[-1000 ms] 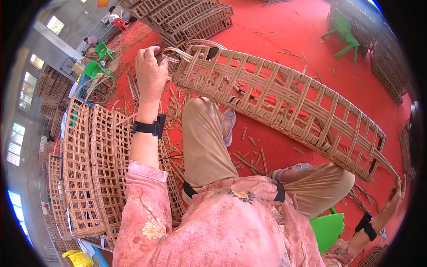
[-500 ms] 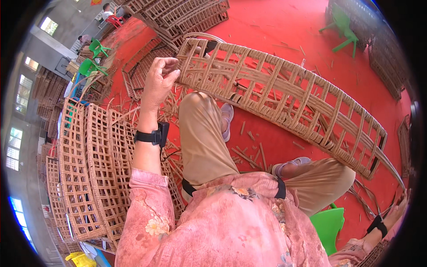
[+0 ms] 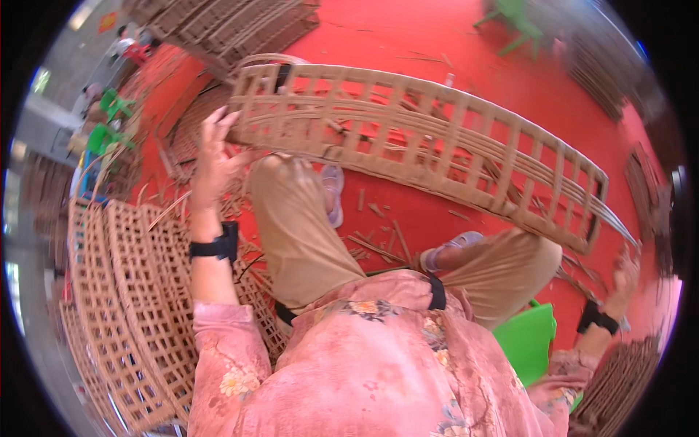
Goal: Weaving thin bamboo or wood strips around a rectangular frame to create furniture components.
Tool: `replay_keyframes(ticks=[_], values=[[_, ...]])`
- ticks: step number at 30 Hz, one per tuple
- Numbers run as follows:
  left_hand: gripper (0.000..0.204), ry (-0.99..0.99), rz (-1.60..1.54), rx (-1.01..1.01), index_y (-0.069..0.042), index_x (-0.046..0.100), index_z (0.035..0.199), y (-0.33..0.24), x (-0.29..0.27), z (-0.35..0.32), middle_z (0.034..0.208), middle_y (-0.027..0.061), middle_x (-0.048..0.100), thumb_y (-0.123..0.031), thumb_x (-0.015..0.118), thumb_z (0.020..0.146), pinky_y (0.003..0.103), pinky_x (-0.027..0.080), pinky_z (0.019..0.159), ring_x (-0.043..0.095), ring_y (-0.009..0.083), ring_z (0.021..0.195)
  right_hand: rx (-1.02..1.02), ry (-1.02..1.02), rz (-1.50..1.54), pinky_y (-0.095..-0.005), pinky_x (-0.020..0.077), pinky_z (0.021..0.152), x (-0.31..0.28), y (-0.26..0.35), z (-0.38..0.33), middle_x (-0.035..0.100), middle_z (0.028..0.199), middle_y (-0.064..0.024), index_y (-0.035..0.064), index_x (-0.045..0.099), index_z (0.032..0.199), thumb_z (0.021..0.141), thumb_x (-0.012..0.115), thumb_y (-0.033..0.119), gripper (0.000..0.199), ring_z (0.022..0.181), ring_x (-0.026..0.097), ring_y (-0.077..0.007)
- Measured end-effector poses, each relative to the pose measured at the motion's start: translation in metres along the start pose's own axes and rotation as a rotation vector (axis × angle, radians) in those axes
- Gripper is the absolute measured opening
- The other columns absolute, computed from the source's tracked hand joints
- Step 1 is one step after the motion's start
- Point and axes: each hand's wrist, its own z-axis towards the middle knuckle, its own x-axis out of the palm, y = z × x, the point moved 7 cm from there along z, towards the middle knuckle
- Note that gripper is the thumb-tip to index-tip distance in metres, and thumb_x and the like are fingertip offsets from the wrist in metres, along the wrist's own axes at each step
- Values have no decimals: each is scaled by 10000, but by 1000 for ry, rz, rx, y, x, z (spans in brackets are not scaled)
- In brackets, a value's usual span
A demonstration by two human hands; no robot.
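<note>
A long woven rattan frame (image 3: 451,171) with open squares lies slanted across my raised knees, its right end lower. Loose rattan strands (image 3: 535,166) run lengthwise through it and come out past its right end. There my right hand (image 3: 625,275), somewhat blurred, is closed around the strand ends. My left hand (image 3: 212,156) is at the frame's left end, fingers spread and thumb apart, by the corner. Whether it touches the corner I cannot tell.
Stacked woven panels (image 3: 127,313) stand close on my left. More panels (image 3: 226,25) are piled at the far left, others (image 3: 619,386) at lower right. Rattan scraps (image 3: 378,244) litter the red floor (image 3: 408,218). A green chair (image 3: 526,342) is beside my right hip.
The view has shifted, so most things sit further left. My left hand's fingers have spread more at the frame's end. My right hand has come more into view with the strands.
</note>
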Motion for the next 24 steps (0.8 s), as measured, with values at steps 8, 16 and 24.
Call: replay_keyframes(ticks=[8,16,24], values=[[895,-35,-22,113,-76,477,1457,36,26,3,1580,183,316,-320,919,718,460,406,1139,388,338,1432,18,-23,49,-178,464,544,314,-82,-50,703,1038,-73,45,624,1183,1045,597,239,240,751,595,-61],[757,-21,-163,22,33,523,1384,16,37,4,1619,162,304,-211,886,766,447,406,1128,452,327,1389,-174,-314,-68,-192,473,547,352,-90,-22,662,807,22,78,703,940,935,768,219,155,634,535,-41],[783,-247,-373,-120,73,496,1360,-61,27,-59,1583,193,367,-321,864,792,469,359,1148,423,377,1406,-443,-497,-246,-176,390,516,330,-59,19,633,730,43,59,708,868,930,776,208,175,560,467,-14]])
